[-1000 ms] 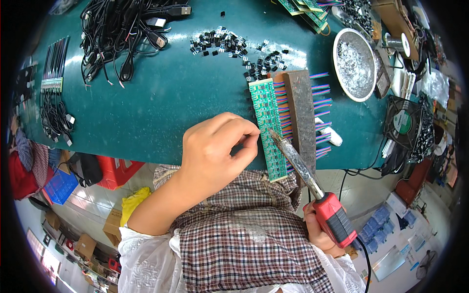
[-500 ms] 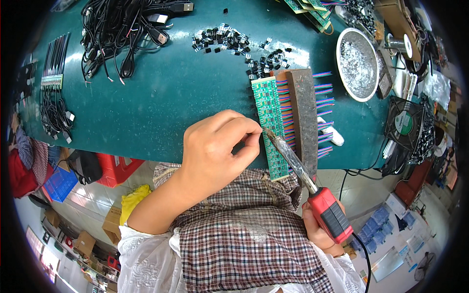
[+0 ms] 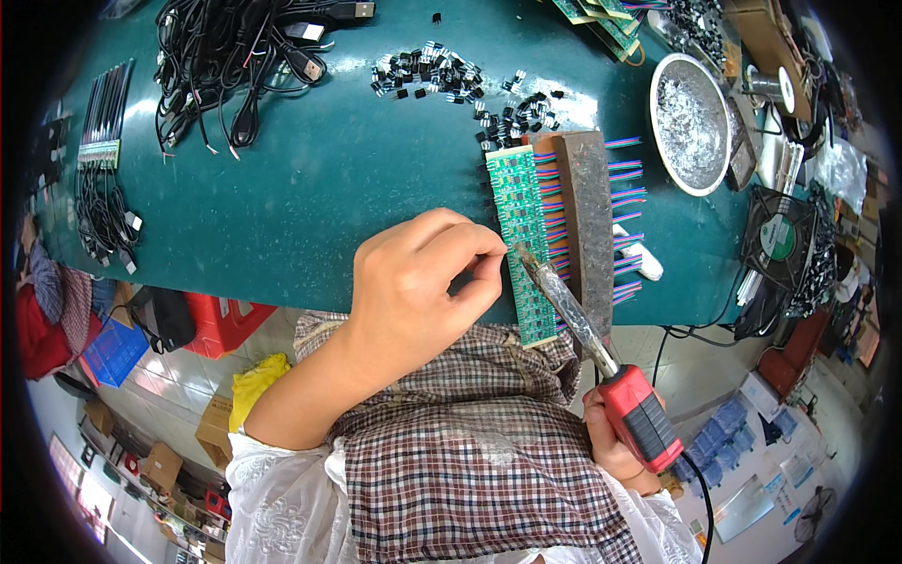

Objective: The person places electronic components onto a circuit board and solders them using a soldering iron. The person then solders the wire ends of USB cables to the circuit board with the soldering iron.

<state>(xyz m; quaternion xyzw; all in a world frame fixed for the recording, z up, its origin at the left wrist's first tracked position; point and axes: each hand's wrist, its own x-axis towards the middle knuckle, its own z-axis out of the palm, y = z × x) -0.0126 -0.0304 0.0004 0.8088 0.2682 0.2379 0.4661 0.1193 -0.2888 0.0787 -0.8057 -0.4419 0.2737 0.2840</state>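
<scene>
A green circuit board panel (image 3: 519, 202) lies along the table's front edge, with thin coloured wires coming off its right side. My left hand (image 3: 423, 277) is closed in a pinch at the panel's left edge; whatever lies between thumb and forefinger is hidden. My right hand (image 3: 611, 437) grips a red and black soldering iron (image 3: 639, 418) from below. Its metal tip points up and left over the panel, a little to the right of my left fingertips. Whether the tip touches the board I cannot tell. A dark heavy bar (image 3: 587, 226) rests across the wires.
Small black three-legged components (image 3: 432, 73) are scattered beyond the panel. Black USB cables (image 3: 235, 66) heap at the far left. A metal bowl (image 3: 665, 155) with silvery scraps, a solder spool (image 3: 772, 89) and a small fan (image 3: 778, 237) stand on the right.
The soldering iron's tip has shifted slightly right, away from my left fingertips. My left hand stays pinched in nearly the same place.
</scene>
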